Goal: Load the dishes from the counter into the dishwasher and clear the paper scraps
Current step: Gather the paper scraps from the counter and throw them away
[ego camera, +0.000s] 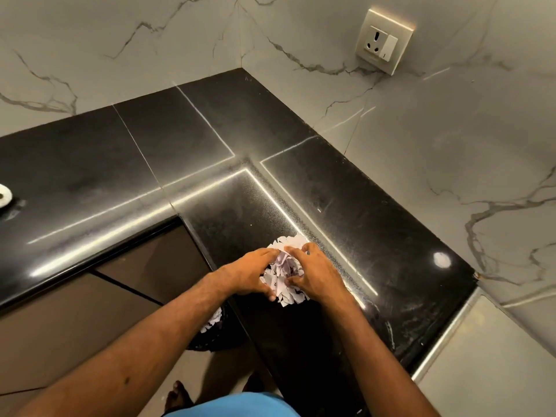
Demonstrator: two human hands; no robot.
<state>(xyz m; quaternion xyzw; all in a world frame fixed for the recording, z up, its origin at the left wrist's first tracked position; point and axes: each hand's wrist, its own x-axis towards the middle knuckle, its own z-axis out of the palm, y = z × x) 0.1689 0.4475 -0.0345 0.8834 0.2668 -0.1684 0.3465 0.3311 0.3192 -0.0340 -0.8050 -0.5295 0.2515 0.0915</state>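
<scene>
The paper scraps [284, 267] lie in a pile on the counter [180, 139], close to its front edge. The left hand [249, 273] is on the pile's left side and the right hand [316, 273] on its right side, both curled round it. Below the edge, left of the pile, stands a bin [210, 332] with more scraps in it. A socket [383, 40] sits on the wall behind, to the right.

A home kitchen, by the look of it: a polished black stone counter [210, 139] runs in an L into a corner. Marble-look wall tiles [451, 176] rise behind it, a socket [380, 43] with a switch sits on the wall, and brown cabinet fronts [90, 311] stand below the counter's edge.
</scene>
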